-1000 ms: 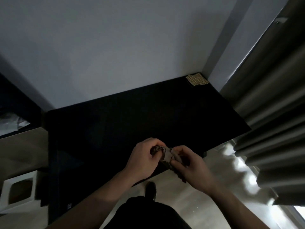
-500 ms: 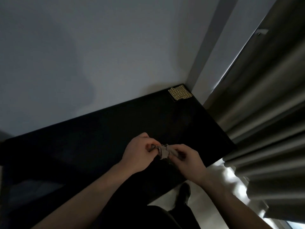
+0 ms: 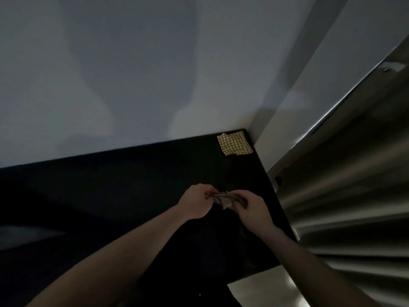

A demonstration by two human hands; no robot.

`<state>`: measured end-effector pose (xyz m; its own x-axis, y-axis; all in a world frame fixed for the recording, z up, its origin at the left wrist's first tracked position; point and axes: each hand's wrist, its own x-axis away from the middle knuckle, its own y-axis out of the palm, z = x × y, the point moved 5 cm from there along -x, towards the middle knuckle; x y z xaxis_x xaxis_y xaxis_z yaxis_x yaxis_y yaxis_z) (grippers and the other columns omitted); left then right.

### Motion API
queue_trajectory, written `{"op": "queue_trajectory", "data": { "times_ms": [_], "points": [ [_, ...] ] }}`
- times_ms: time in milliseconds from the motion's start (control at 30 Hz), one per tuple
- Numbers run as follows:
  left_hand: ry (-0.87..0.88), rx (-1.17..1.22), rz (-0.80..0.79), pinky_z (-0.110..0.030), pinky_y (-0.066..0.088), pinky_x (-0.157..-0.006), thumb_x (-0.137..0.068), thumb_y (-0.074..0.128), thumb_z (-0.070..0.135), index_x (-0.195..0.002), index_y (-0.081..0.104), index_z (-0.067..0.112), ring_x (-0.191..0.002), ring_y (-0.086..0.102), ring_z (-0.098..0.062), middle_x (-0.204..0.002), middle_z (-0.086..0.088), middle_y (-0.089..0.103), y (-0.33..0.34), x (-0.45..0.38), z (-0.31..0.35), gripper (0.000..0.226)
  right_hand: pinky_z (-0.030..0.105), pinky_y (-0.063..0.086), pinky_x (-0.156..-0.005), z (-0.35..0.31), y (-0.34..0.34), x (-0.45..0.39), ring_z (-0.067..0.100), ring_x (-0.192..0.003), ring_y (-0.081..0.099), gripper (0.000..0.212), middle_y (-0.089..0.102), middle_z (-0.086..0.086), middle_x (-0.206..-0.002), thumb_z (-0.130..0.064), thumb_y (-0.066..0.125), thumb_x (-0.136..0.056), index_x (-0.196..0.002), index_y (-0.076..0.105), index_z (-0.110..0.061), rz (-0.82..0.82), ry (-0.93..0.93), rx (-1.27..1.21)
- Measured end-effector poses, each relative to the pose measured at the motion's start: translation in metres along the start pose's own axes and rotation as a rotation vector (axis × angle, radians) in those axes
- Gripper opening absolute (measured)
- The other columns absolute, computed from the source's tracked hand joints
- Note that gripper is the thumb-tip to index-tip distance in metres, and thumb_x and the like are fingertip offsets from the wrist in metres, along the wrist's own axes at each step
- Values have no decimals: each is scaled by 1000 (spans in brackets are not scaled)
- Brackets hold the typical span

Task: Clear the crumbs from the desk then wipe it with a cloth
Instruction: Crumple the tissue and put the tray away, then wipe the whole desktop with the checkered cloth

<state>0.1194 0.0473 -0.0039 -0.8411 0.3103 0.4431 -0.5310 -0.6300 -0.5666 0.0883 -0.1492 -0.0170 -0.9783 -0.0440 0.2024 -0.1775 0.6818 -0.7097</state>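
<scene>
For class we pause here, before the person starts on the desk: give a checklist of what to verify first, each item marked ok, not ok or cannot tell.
1. Something in hand to work with: ok. The left hand and right hand both pinch a small crumpled piece of cloth or paper between them.
2. Piece opened out flat: not ok, it is bunched.
3. Hands over the desk: ok.
4. Crumbs located: cannot tell, the dark top shows none in this light.
5. Checked cloth within view: ok, it lies flat in the far right corner, untouched.
6. Curtain away from the desk edge: cannot tell.
</scene>
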Motion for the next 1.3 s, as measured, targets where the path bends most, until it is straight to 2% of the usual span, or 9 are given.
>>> {"op": "queue_trajectory", "data": {
  "times_ms": [300, 433, 500, 633, 833, 900, 1100, 1200, 1300],
  "points": [
    [-11, -1, 135, -32, 55, -94, -91, 45, 20, -120, 65, 37, -106, 67, -14, -117, 9, 71, 6, -98, 64, 39, 28, 46, -100, 52, -62, -117, 17, -113, 64, 40, 71, -3, -126, -2, 62, -92, -125, 74, -21, 173, -199, 208],
    [-140, -73, 110, -36, 55, -96, -86, 47, 17, -119, 65, 37, -111, 66, -19, -121, 7, 69, 12, -107, 42, 43, 33, 35, -118, 82, -26, -131, 17, -136, 50, 45, 60, 8, -143, 2, 59, -96, -138, 65, -13, -234, -216, 203],
    [-203, -104, 96, -35, 53, -100, -87, 49, 15, -126, 64, 34, -117, 63, -17, -129, 7, 65, 15, -103, 22, 46, 25, 29, -115, 98, -12, -128, 24, -140, 47, 44, 54, 11, -150, -5, 58, -99, -142, 60, -10, -373, -94, 267],
    [-279, -108, 124, -34, 54, -100, -89, 51, 15, -130, 62, 29, -117, 63, -14, -131, 8, 63, 8, -87, -20, 45, 31, 46, -103, 110, -9, -162, 25, -122, 60, 36, 63, 6, -131, -21, 57, -94, -127, 67, -12, -262, 61, 201],
    [-390, -88, 244, -30, 55, -92, -83, 50, 21, -129, 59, 39, -111, 65, -11, -126, 17, 61, -5, -54, -74, 50, 48, 30, -125, 111, -1, -266, 31, -151, 31, 74, 32, 8, -165, -35, 61, -96, -161, 31, -16, -145, 72, 157],
    [-418, -84, 285, -27, 55, -92, -82, 53, 23, -132, 58, 38, -111, 65, -9, -128, 18, 60, -5, -40, -89, 53, 51, 32, -123, 117, 12, -302, 33, -150, 34, 82, 34, 10, -164, -45, 63, -91, -161, 27, -20, -159, 69, 175],
    [-447, -42, 363, -19, 52, -87, -79, 64, 20, -123, 63, 38, -102, 65, -3, -121, 21, 58, 5, 25, -132, 47, 47, 50, -96, 90, 55, -289, 41, -114, 57, 35, 60, 14, -135, -23, 67, -87, -122, 70, -18, -125, -76, 438],
    [-475, -31, 366, -17, 50, -88, -79, 64, 19, -118, 60, 45, -104, 64, -1, -115, 27, 54, 8, 64, -152, 47, 43, 46, -85, 59, 86, -235, 36, -97, 61, 28, 71, 7, -115, -12, 62, -86, -110, 74, -23, -226, -234, 399],
    [-487, -34, 401, -15, 47, -88, -77, 66, 15, -123, 66, 30, -108, 64, -5, -117, 23, 56, 4, 101, -171, 49, 38, 47, -80, 22, 105, -174, 24, -94, 59, 18, 65, -1, -104, -14, 63, -92, -105, 67, -25, -265, -224, 244]
  ]
}}
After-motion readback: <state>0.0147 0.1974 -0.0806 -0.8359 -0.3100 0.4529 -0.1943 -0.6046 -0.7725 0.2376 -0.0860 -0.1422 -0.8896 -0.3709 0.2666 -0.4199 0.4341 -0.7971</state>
